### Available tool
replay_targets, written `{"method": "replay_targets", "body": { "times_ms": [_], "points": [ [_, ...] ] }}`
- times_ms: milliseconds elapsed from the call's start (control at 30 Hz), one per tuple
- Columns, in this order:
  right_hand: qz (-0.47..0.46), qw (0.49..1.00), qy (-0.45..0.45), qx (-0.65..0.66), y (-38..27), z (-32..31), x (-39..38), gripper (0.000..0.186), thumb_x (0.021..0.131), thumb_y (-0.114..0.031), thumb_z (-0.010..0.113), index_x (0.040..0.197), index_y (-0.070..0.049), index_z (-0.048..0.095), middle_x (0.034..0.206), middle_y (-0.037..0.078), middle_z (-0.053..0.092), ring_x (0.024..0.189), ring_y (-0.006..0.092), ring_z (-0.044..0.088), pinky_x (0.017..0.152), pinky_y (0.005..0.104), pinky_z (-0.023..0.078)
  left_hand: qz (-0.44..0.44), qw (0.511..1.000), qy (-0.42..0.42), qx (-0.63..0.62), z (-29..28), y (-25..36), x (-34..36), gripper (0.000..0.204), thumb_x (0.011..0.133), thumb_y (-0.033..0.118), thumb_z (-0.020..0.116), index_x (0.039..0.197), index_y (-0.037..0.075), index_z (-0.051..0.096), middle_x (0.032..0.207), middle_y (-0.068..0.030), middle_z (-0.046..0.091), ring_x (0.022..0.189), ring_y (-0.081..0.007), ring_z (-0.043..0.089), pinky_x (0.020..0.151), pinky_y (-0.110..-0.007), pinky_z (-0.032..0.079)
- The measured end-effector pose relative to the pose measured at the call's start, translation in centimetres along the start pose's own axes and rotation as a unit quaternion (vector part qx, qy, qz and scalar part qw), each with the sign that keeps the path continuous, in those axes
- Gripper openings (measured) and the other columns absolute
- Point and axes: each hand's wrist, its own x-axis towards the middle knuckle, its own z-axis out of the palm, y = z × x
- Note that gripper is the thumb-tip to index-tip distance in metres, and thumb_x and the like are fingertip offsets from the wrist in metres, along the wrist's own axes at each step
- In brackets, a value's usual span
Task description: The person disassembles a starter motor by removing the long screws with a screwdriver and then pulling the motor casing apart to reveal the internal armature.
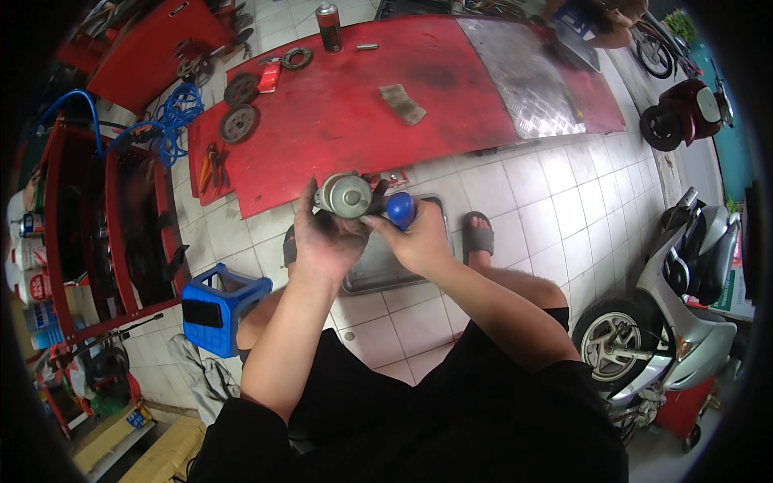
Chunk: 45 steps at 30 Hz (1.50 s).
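Observation:
My left hand, smeared with dark grease, holds a round grey metal part with its flat face turned up toward me. My right hand grips a tool by its blue rounded handle, right beside the metal part and touching it. Both hands hover above a grey metal tray lying on the white tiled floor between my feet. Whatever tip the tool has is hidden behind the part and my fingers.
A red ramp platform carries a spray can, a rag and round metal discs. A blue stool stands at my left, red tool shelving beyond it. Scooters are parked at right.

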Motion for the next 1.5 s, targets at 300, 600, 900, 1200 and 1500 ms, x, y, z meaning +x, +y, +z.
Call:
{"method": "replay_targets", "body": {
  "times_ms": [300,600,900,1200,1500],
  "points": [
    [0.031,0.998,0.022,0.047,1.6,1.0,-0.1,0.027,0.077,-0.02,0.08,0.086,0.002,0.065,0.077,0.015,0.068,0.07,0.0213,0.064,0.07,0.0365,0.05,0.024,1.0,-0.014,0.007,-1.2,-0.2,0.7,0.05,0.1,0.044,0.04,0.115,0.0,0.058,0.116,-0.0164,0.064,0.114,-0.0302,0.059,0.104,-0.041,0.044],
    [-0.01,1.0,0.02,-0.021,2.2,1.6,0.4,0.027,0.079,-0.02,0.079,0.083,0.002,0.065,0.071,0.013,0.065,0.068,0.015,0.06,0.065,0.0346,0.049,0.053,0.997,-0.035,-0.048,-3.4,-0.3,1.9,0.053,0.097,0.047,0.045,0.12,0.002,0.06,0.118,-0.0162,0.065,0.116,-0.0334,0.058,0.11,-0.046,0.037],
    [-0.089,0.994,0.066,0.013,1.7,0.0,0.0,0.024,0.077,-0.013,0.077,0.092,0.003,0.066,0.079,0.022,0.066,0.073,0.032,0.067,0.069,0.0375,0.051,0.09,0.992,-0.077,-0.036,-3.4,-2.2,2.8,0.053,0.097,0.042,0.047,0.124,-0.002,0.056,0.122,-0.0183,0.063,0.125,-0.0386,0.051,0.112,-0.047,0.034],
    [-0.051,0.989,0.065,-0.122,0.8,0.1,0.2,0.021,0.075,-0.016,0.074,0.085,0.001,0.067,0.073,0.019,0.067,0.066,0.033,0.065,0.063,0.0418,0.05,0.111,0.99,-0.078,0.038,-2.0,-1.3,2.0,0.048,0.1,0.042,0.04,0.118,0.003,0.06,0.114,-0.0119,0.066,0.106,-0.0278,0.062,0.095,-0.041,0.05],
    [-0.03,0.999,0.026,-0.03,-0.5,1.3,0.2,0.026,0.075,-0.012,0.079,0.094,0.001,0.068,0.087,0.018,0.07,0.081,0.0252,0.07,0.073,0.0347,0.052,0.099,0.994,-0.042,-0.03,-0.3,-0.9,0.0,0.049,0.1,0.043,0.041,0.116,0.0,0.059,0.119,-0.0149,0.063,0.115,-0.0276,0.057,0.105,-0.04,0.042]
  ]
}}
